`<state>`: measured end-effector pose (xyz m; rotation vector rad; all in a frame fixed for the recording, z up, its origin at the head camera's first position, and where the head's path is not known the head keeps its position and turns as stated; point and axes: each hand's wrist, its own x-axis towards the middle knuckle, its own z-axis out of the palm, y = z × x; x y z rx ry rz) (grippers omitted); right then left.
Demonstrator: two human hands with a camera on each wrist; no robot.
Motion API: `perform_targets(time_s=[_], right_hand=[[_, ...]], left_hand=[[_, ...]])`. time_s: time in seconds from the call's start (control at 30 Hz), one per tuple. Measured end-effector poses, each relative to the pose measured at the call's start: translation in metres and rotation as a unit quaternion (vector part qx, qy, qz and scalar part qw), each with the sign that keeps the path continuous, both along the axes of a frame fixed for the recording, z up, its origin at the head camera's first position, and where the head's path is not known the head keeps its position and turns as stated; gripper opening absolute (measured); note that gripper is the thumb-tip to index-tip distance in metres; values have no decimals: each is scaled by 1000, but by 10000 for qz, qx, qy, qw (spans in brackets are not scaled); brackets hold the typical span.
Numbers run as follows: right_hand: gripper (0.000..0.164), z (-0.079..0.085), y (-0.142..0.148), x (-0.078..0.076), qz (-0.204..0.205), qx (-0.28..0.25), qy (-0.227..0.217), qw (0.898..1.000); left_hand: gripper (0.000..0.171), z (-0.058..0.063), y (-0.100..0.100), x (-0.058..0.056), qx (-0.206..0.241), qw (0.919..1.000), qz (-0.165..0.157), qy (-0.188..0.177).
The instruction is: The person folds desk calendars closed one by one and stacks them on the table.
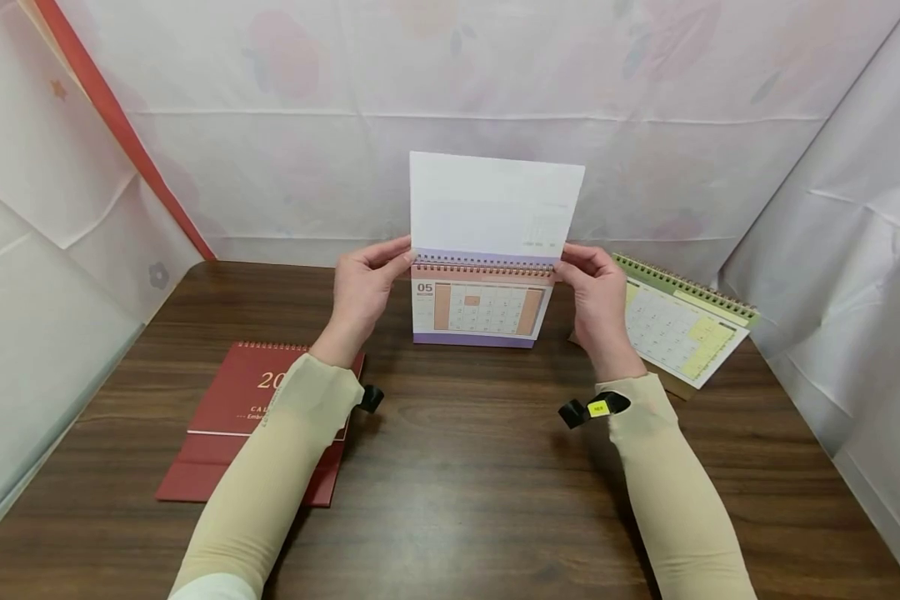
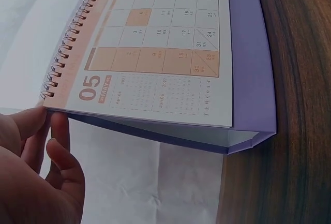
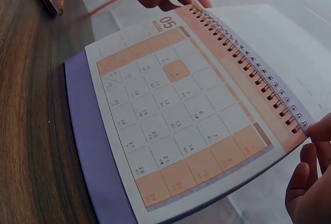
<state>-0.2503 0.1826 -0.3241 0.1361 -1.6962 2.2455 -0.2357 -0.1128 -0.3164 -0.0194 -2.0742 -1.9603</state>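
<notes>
A purple desk calendar (image 1: 472, 341) stands at the table's far middle, its orange May page (image 1: 487, 308) facing me. Above the spiral binding (image 2: 66, 56), a mostly white sheet (image 1: 491, 204) is raised upright. My left hand (image 1: 363, 287) pinches the calendar's upper left corner, at the end of the coils. At the opposite corner, my right hand (image 1: 598, 292) pinches the edge between thumb and fingers, just by the last coils. The left wrist view shows the folded purple base (image 2: 253, 94) open at its side, with the other fingers behind the edge.
To the left lies a dark red calendar (image 1: 217, 442), partly covered by my left forearm. A green spiral desk calendar (image 1: 675, 325) stands at an angle beyond my right hand. Pale patterned cloth (image 1: 270, 192) hangs behind and beside the brown wooden table (image 1: 450, 483).
</notes>
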Motion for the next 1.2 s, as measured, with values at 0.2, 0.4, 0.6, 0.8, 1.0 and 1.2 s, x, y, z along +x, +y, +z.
perform_targets(time_s=[0.2, 0.4, 0.6, 0.8, 1.0, 1.2], right_hand=[[10, 3, 7, 1, 149, 415, 81, 9990], [3, 5, 13, 3, 352, 614, 55, 9975], [3, 4, 16, 4, 439, 831, -10, 9956], [4, 5, 20, 6, 450, 1212, 14, 9916], [4, 4, 21, 7, 500, 1339, 60, 9897], [9, 3, 21, 6, 429, 1473, -9, 9882]], left_hand=[[24, -2, 0, 2, -121, 9993, 74, 343], [25, -4, -1, 2, -153, 9989, 27, 452], [25, -5, -4, 4, -223, 9992, -2, 338], [25, -6, -6, 6, -436, 9986, -23, 282], [25, -4, -9, 9, -655, 9975, -39, 246], [22, -4, -10, 12, -731, 9969, -119, 254]])
